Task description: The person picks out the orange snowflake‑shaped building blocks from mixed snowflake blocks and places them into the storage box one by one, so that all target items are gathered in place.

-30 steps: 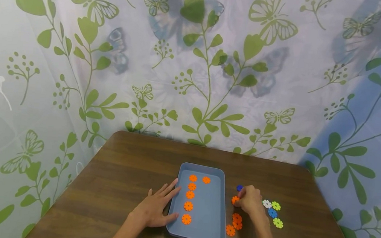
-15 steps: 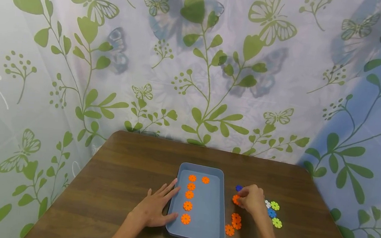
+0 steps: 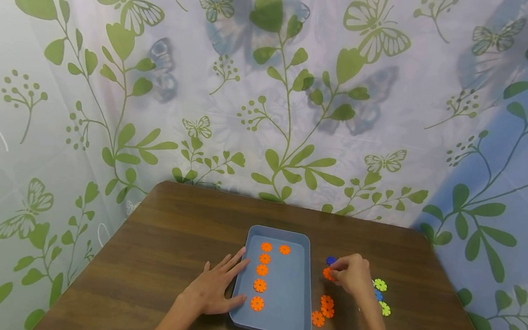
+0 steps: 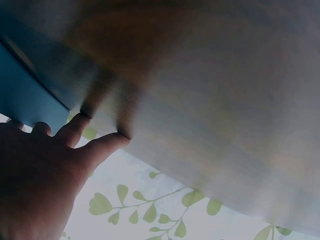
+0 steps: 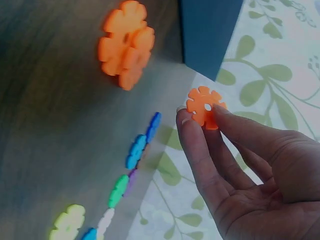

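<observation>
An orange disc (image 5: 201, 116) is being pinched by its edge in the right hand's grip (image 5: 255, 170), between thumb and fingers, probably because so thin a piece is offering little else to hold. It is being held just right of the tray (image 3: 284, 313). The tray's left rim is being touched by the left hand (image 3: 212, 291), its fingers spread, presumably for steadiness. Five orange discs (image 3: 260, 271) are being kept in line along the tray's left side, suggesting deliberate ordering, with a sixth disc (image 3: 285, 249) beside the far end. Loose orange discs (image 3: 318, 319) are being kept just right of the tray, perhaps for easy reach; yellow-green discs (image 3: 379, 285) are being kept farther right, perhaps sorted by colour.
</observation>
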The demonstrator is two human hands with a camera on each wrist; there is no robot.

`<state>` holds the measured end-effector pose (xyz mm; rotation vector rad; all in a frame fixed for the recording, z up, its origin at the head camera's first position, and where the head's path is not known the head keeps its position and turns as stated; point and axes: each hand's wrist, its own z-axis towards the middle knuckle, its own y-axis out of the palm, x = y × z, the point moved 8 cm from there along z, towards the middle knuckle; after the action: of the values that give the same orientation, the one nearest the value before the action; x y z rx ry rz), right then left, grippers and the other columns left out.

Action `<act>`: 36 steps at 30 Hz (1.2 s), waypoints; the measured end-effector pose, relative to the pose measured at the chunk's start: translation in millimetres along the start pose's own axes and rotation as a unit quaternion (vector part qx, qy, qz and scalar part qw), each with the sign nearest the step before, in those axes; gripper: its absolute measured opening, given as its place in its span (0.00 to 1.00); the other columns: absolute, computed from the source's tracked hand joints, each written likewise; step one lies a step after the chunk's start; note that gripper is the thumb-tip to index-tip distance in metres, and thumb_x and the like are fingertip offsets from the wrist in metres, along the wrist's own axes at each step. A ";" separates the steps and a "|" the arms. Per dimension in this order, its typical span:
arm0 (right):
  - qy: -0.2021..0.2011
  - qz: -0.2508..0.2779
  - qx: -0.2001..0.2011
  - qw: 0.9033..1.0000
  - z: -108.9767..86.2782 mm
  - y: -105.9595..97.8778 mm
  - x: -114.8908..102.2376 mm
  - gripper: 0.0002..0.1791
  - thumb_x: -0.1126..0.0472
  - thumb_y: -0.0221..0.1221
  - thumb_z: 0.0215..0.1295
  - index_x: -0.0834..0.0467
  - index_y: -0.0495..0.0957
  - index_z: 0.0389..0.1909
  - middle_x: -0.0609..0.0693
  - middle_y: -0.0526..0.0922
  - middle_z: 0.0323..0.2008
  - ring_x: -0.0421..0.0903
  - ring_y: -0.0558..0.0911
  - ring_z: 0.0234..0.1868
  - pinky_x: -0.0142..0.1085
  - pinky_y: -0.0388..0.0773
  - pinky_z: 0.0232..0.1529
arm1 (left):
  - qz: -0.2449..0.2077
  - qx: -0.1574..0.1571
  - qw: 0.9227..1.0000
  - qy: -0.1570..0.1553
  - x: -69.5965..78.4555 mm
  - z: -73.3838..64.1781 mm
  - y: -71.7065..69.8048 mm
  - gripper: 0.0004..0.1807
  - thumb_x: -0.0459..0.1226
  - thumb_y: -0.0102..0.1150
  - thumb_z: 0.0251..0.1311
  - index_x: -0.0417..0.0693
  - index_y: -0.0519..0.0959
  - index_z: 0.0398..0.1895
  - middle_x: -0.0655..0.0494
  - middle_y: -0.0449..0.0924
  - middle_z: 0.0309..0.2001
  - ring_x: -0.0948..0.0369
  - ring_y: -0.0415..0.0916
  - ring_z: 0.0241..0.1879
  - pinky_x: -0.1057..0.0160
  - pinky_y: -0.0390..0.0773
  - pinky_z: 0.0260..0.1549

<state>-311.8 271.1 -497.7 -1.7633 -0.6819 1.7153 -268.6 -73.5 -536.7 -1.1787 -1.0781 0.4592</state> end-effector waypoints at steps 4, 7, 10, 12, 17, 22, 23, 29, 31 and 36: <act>-0.009 0.017 0.011 1.000 -0.9 -6.2 -7.4 0.03 0.75 0.72 0.62 0.67 0.90 0.36 0.57 0.90 0.31 0.48 0.88 0.26 0.43 0.89 0.31 | -0.001 -0.002 1.000 -0.002 0.1 -0.1 0.3 0.49 0.63 0.61 0.69 0.55 0.59 0.87 0.55 0.46 0.89 0.40 0.56 0.83 0.15 0.57 0.66; -0.017 0.029 0.017 0.999 -1.5 -10.9 -14.0 0.03 0.75 0.71 0.62 0.68 0.90 0.36 0.58 0.90 0.31 0.50 0.88 0.26 0.42 0.89 0.30 | -0.003 -0.001 1.000 -0.001 0.5 -0.1 0.0 0.49 0.62 0.61 0.69 0.55 0.59 0.87 0.55 0.45 0.89 0.40 0.56 0.83 0.15 0.56 0.67; -0.028 0.028 0.021 0.999 -2.0 -15.6 -21.4 0.03 0.75 0.71 0.63 0.68 0.90 0.36 0.58 0.90 0.31 0.51 0.89 0.26 0.43 0.89 0.30 | -0.003 -0.001 1.000 0.001 1.0 -0.3 -0.2 0.49 0.62 0.61 0.69 0.54 0.59 0.87 0.55 0.45 0.89 0.39 0.56 0.83 0.15 0.56 0.67; -0.035 0.026 0.023 0.999 -1.8 -19.0 -26.0 0.03 0.75 0.72 0.63 0.68 0.90 0.36 0.58 0.91 0.32 0.52 0.90 0.27 0.43 0.89 0.31 | -0.004 -0.001 1.000 0.001 1.1 -0.3 -0.2 0.49 0.62 0.61 0.69 0.54 0.59 0.87 0.55 0.45 0.89 0.39 0.56 0.83 0.15 0.56 0.66; -0.051 0.028 0.027 0.998 -1.9 -29.4 -39.8 0.03 0.74 0.72 0.63 0.67 0.90 0.37 0.59 0.91 0.33 0.53 0.91 0.28 0.43 0.90 0.32 | -0.003 0.000 1.000 0.001 0.7 0.0 -0.1 0.49 0.62 0.62 0.69 0.55 0.59 0.87 0.55 0.45 0.89 0.39 0.57 0.83 0.15 0.56 0.66; -0.061 0.031 0.032 0.997 -4.5 -40.2 -55.2 0.03 0.73 0.73 0.64 0.67 0.91 0.37 0.60 0.92 0.33 0.53 0.91 0.29 0.39 0.89 0.31 | -0.002 0.001 1.000 0.001 0.3 -0.2 -0.1 0.49 0.62 0.61 0.69 0.55 0.59 0.87 0.55 0.45 0.89 0.39 0.57 0.83 0.15 0.57 0.66; -0.061 0.031 0.034 0.997 -4.9 -42.1 -57.7 0.03 0.73 0.73 0.64 0.67 0.91 0.37 0.59 0.92 0.33 0.52 0.91 0.29 0.38 0.89 0.31 | -0.003 0.000 1.000 0.001 0.3 -0.2 0.1 0.49 0.62 0.61 0.69 0.55 0.59 0.87 0.55 0.45 0.89 0.39 0.57 0.83 0.15 0.56 0.67; -0.085 0.010 0.053 0.995 -7.3 -52.7 -77.2 0.03 0.72 0.73 0.64 0.66 0.91 0.38 0.58 0.92 0.34 0.50 0.91 0.31 0.41 0.90 0.36 | -0.005 -0.001 1.000 0.000 0.8 -0.1 0.4 0.49 0.62 0.62 0.69 0.55 0.59 0.87 0.54 0.45 0.89 0.39 0.56 0.83 0.15 0.56 0.67; -0.094 -0.003 0.061 0.994 -7.3 -55.4 -83.7 0.03 0.70 0.74 0.64 0.66 0.91 0.38 0.57 0.93 0.34 0.51 0.91 0.33 0.47 0.90 0.41 | -0.004 0.000 1.000 0.001 1.1 0.0 0.0 0.48 0.62 0.62 0.69 0.54 0.59 0.87 0.54 0.45 0.89 0.39 0.56 0.83 0.15 0.56 0.67; -0.105 -0.016 0.066 0.992 -6.5 -59.1 -96.0 0.02 0.69 0.74 0.65 0.64 0.92 0.37 0.55 0.93 0.34 0.52 0.91 0.34 0.54 0.88 0.46 | -0.006 0.000 1.000 0.002 0.9 -0.9 -0.4 0.48 0.62 0.62 0.69 0.55 0.59 0.87 0.55 0.45 0.89 0.39 0.56 0.82 0.15 0.56 0.67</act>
<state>-307.2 243.9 -388.2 -1.4897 -0.6635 1.8959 -267.5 -73.4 -535.9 -1.1715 -1.0821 0.4472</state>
